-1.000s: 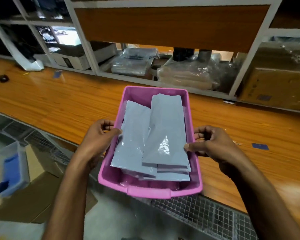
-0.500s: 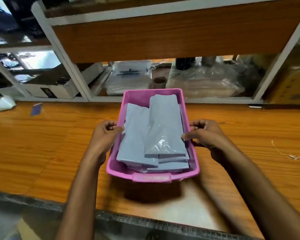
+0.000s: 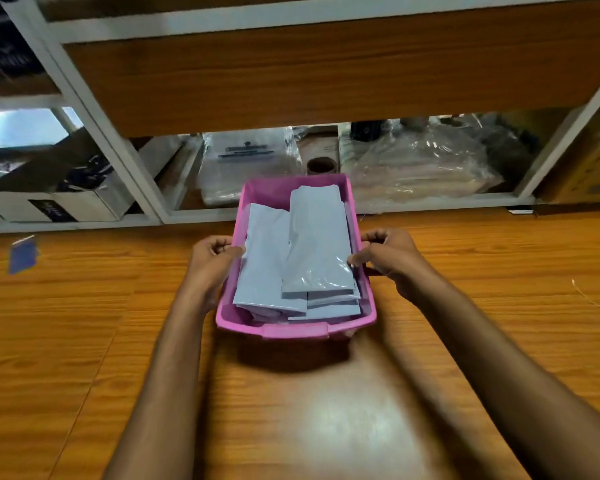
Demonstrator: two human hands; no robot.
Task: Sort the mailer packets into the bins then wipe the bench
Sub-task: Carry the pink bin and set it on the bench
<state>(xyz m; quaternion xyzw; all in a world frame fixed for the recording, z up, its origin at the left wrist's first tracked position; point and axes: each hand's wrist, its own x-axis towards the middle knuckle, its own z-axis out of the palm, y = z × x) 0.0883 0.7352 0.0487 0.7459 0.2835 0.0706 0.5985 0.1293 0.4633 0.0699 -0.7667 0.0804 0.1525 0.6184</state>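
Left hand (image 3: pixel 210 263), right hand (image 3: pixel 390 258) clasp pink bin (image 3: pixel 293 330) sides; shelf frame (image 3: pixel 194 216) just behind, blue card (image 3: pixel 22 258) far left.

Your pink bin (image 3: pixel 293 330) sits on the wooden bench (image 3: pixel 84 341), holding overlapping grey mailer packets (image 3: pixel 317 244) lying flat, lengthwise.

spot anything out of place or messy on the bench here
A blue scrap lies loose on the bench at far left, and a thin string at far right. The packets sit unevenly stacked in the pink bin.
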